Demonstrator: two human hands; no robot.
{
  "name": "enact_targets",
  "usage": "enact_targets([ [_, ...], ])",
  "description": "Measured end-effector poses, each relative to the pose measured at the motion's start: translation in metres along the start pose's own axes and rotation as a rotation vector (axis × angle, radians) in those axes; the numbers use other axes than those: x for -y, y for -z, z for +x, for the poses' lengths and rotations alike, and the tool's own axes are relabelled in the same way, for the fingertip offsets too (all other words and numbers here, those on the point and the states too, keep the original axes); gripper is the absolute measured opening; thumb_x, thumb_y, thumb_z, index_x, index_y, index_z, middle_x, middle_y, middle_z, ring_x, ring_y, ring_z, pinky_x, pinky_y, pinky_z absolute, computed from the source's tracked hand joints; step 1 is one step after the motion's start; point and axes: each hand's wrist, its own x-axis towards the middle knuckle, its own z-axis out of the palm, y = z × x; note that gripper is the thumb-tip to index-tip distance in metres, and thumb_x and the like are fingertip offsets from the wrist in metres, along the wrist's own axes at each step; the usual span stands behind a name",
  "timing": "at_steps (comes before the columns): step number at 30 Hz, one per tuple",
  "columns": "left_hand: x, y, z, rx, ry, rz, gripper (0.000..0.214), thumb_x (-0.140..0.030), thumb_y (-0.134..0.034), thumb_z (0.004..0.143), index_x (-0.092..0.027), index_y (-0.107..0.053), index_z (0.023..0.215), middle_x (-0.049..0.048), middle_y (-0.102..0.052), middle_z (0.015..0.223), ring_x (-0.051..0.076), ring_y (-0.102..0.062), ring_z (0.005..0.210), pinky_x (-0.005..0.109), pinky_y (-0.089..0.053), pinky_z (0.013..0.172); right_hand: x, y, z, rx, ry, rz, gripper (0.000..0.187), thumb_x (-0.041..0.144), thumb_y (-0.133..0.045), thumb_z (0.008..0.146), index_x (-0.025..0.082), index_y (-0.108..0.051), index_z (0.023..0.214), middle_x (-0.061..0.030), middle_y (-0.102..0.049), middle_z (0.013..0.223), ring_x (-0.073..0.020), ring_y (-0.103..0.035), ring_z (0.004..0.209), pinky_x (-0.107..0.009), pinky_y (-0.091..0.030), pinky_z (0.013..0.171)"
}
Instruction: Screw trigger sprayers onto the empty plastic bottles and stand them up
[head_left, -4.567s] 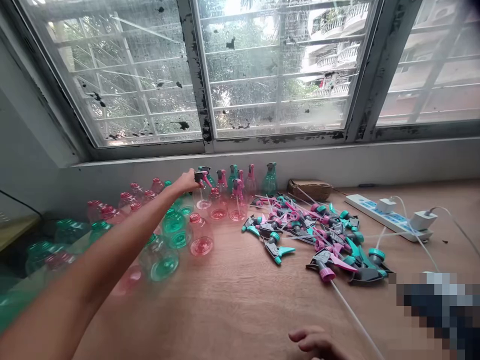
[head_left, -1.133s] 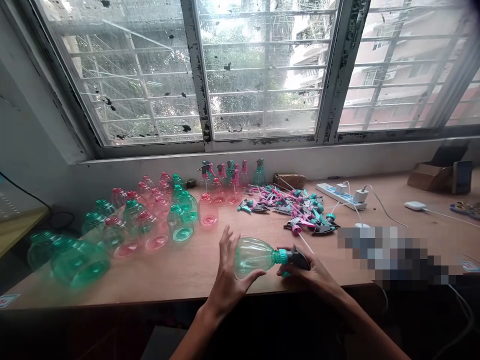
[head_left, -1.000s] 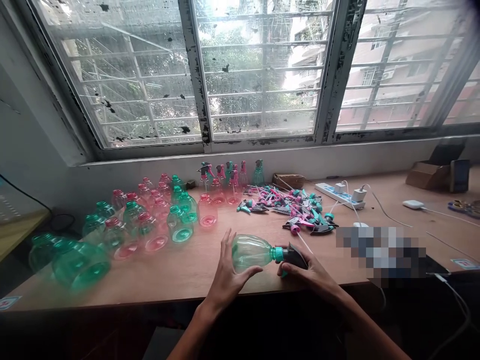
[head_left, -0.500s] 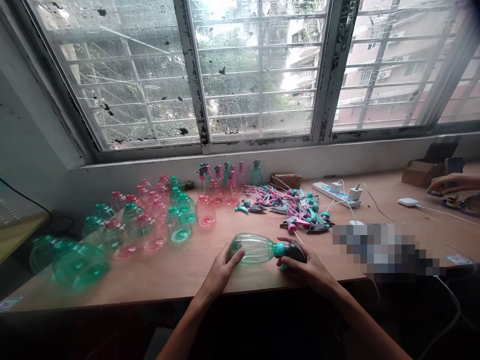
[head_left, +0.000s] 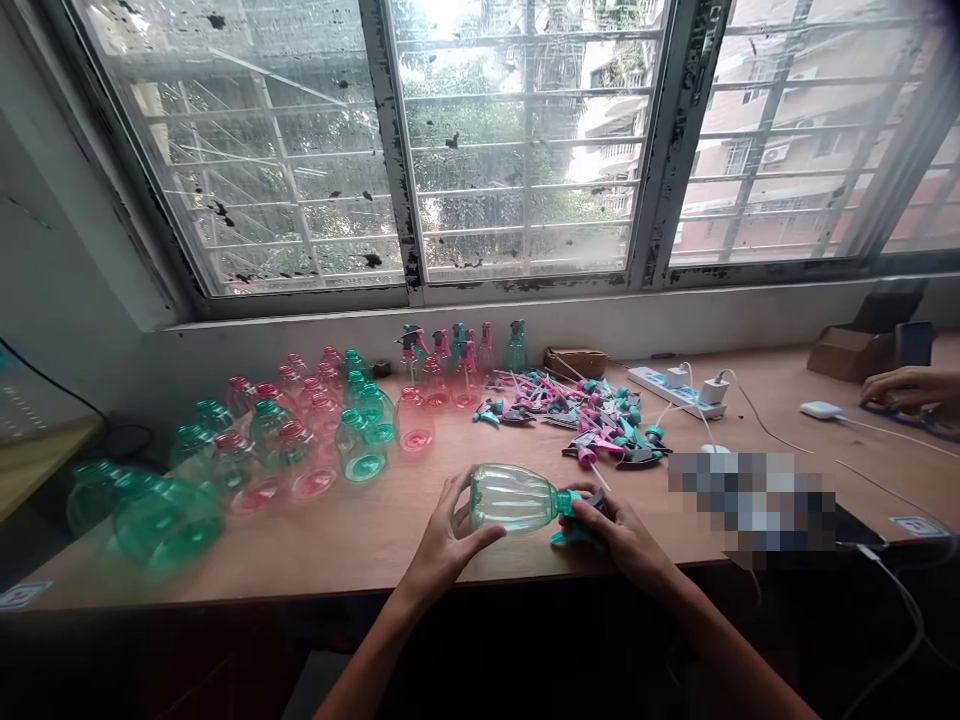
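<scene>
A clear green spray bottle (head_left: 514,498) lies on its side in the air above the table's front edge, its neck to the right. My left hand (head_left: 452,545) cups the base, with the fingers behind it and the thumb along its lower side. My right hand (head_left: 626,540) is closed round the teal and grey spray head (head_left: 574,503) at the neck. The teal trigger points down toward the left. Behind my right hand lies a heap of loose pink, teal and grey spray heads (head_left: 592,415), some with thin tubes.
Several green and pink bottles without heads (head_left: 315,470) stand at the left. By the wall are bottles with spray heads fitted (head_left: 466,370). A power strip (head_left: 679,390) with chargers and cables lies to the right. Another person's hand (head_left: 904,387) is at the far right, near a cardboard box (head_left: 855,350).
The spray head has turned about the bottle's axis, and the trigger now shows below it. My left hand's grip on the base has loosened and shifted. The other person's hand has moved slightly.
</scene>
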Motion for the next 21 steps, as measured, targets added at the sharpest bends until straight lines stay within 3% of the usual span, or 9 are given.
enact_targets([
  [4, -0.001, 0.002, 0.000, 0.126, -0.006, 0.050, 0.084, -0.032, -0.081, 0.077, -0.025, -0.039, 0.149, 0.0095, -0.047, 0.149, 0.032, -0.040, 0.141, 0.044, -0.034, 0.118, -0.005, 0.005, 0.002, -0.034, -0.038, 0.013, 0.044, 0.048, -0.080, 0.078, 0.015, -0.070, 0.106, -0.0058, -0.075, 0.080, -0.0243, -0.072, 0.078, -0.040, -0.061, 0.077],
  [10, 0.008, 0.002, -0.001, 0.164, -0.026, 0.047, 0.096, -0.025, -0.069, 0.086, -0.032, -0.005, 0.157, 0.0077, -0.032, 0.160, 0.030, -0.036, 0.144, 0.046, -0.026, 0.120, -0.003, 0.002, 0.002, 0.046, 0.010, -0.047, 0.040, 0.051, -0.075, 0.082, 0.017, -0.068, 0.103, -0.0066, -0.077, 0.081, -0.0244, -0.074, 0.077, -0.038, -0.060, 0.078],
  [13, 0.004, 0.000, -0.001, 0.147, -0.020, 0.086, 0.096, -0.029, -0.072, 0.085, -0.029, -0.009, 0.157, 0.0101, -0.040, 0.154, 0.032, -0.040, 0.141, 0.048, -0.031, 0.117, 0.000, -0.001, 0.001, 0.044, 0.044, -0.095, 0.038, 0.053, -0.072, 0.084, 0.018, -0.066, 0.097, -0.0065, -0.077, 0.080, -0.0240, -0.074, 0.075, -0.036, -0.060, 0.074],
  [18, -0.006, -0.003, -0.002, 0.119, -0.042, 0.238, 0.070, -0.037, -0.065, 0.092, -0.023, -0.032, 0.151, 0.0125, -0.048, 0.147, 0.033, -0.044, 0.137, 0.049, -0.032, 0.117, 0.001, 0.001, -0.001, 0.053, -0.005, -0.146, 0.039, 0.050, -0.073, 0.083, 0.018, -0.064, 0.102, -0.0058, -0.077, 0.082, -0.0238, -0.074, 0.078, -0.035, -0.059, 0.074],
  [21, -0.004, -0.004, -0.004, 0.123, -0.069, 0.267, 0.077, -0.037, -0.066, 0.091, -0.024, -0.025, 0.154, 0.0132, -0.046, 0.149, 0.034, -0.040, 0.140, 0.049, -0.029, 0.118, 0.002, 0.002, -0.001, 0.034, -0.006, -0.196, 0.042, 0.043, -0.081, 0.078, 0.018, -0.063, 0.106, -0.0046, -0.078, 0.079, -0.0238, -0.073, 0.078, -0.034, -0.058, 0.073],
])
